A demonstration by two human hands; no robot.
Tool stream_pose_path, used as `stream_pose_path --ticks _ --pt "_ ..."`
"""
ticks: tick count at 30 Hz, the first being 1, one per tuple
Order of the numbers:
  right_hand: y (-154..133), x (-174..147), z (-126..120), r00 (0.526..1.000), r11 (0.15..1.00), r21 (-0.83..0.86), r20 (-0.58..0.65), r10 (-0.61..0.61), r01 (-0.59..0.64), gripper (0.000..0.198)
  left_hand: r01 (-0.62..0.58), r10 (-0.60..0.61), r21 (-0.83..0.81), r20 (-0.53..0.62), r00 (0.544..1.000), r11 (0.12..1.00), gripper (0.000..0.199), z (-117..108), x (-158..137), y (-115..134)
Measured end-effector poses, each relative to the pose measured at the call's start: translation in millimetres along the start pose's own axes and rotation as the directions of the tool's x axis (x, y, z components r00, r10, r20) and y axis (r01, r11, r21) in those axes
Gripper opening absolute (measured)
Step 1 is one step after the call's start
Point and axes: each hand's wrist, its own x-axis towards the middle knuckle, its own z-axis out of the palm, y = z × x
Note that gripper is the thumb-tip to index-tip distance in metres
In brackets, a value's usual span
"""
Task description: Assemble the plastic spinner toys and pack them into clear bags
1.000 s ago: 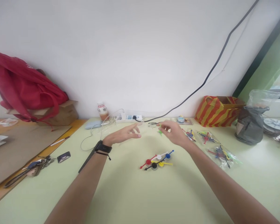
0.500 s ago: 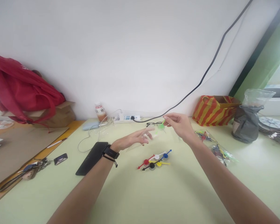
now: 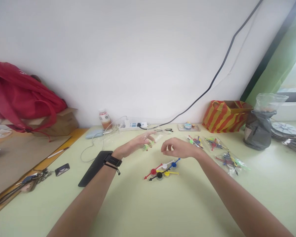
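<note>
— Spinner arrows [image 3: 162, 169]: where do they lie?
— In a small heap on the pale green table [image 3: 143, 210], red, white, blue, yellow and black, just below the right hand [image 3: 177, 149].
— Is that hand gripping anything?
— Its fingers curl loosely above the heap; I cannot tell whether they pinch something.
— And the left hand [image 3: 135, 146]?
— Spread open, with something small and green [image 3: 145, 147] blurred at its fingertips; a black watch [image 3: 112, 160] sits on the wrist, beside a black phone [image 3: 93, 168].
— What surrounds them?
— Clear bags of more arrows [image 3: 227, 159] to the right, then a striped orange bag [image 3: 224, 116]. A power strip [image 3: 133, 125] and a small bottle [image 3: 103, 118] stand against the white wall, up which a black cable [image 3: 219, 70] climbs. A red backpack [image 3: 22, 95] rests on a cardboard box [image 3: 66, 118] at the left, with keys [image 3: 22, 187] near the edge.
</note>
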Motion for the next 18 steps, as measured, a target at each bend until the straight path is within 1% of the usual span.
stream_pose_path --ticks 2,4,7,9,11,14,16,18 --pt "-5 2 9 0.995 1.0 -0.027 0.096 0.006 -0.003 0.015 -0.001 0.001 -0.002 -0.009 1.0 1.0 0.066 0 -1 0" --pt "-6 2 15 0.983 0.994 -0.097 0.169 0.076 -0.06 0.015 -0.005 0.005 -0.013 -0.016 1.0 1.0 0.067 -1 -2 2" --pt "-1 0 16 0.958 0.974 -0.181 0.227 0.175 -0.135 0.01 -0.007 0.006 -0.039 -0.011 1.0 0.999 0.067 0 -2 4" --pt "4 -1 14 0.95 0.972 -0.189 0.249 0.187 -0.141 0.004 -0.013 0.013 -0.052 0.001 1.0 0.999 0.066 -1 -2 4" --pt "6 -2 9 0.957 0.978 -0.172 0.244 0.159 -0.118 0.004 -0.025 0.025 -0.046 0.004 1.0 0.999 0.066 -2 -2 3" --pt "1 -6 -3 0.98 0.988 -0.143 0.179 0.085 -0.06 0.013 -0.037 0.037 0.007 0.003 0.999 0.999 0.066 -3 -1 2" --pt "-5 -11 -15 0.992 0.99 -0.134 0.115 0.06 -0.044 0.018 -0.053 0.055 0.093 -0.017 0.998 0.994 0.065 -2 -1 5" --pt "-11 -18 -28 0.997 0.991 -0.127 0.051 0.054 -0.047 0.02 -0.106 0.13 0.243 -0.086 0.988 0.964 0.066 4 -2 13"
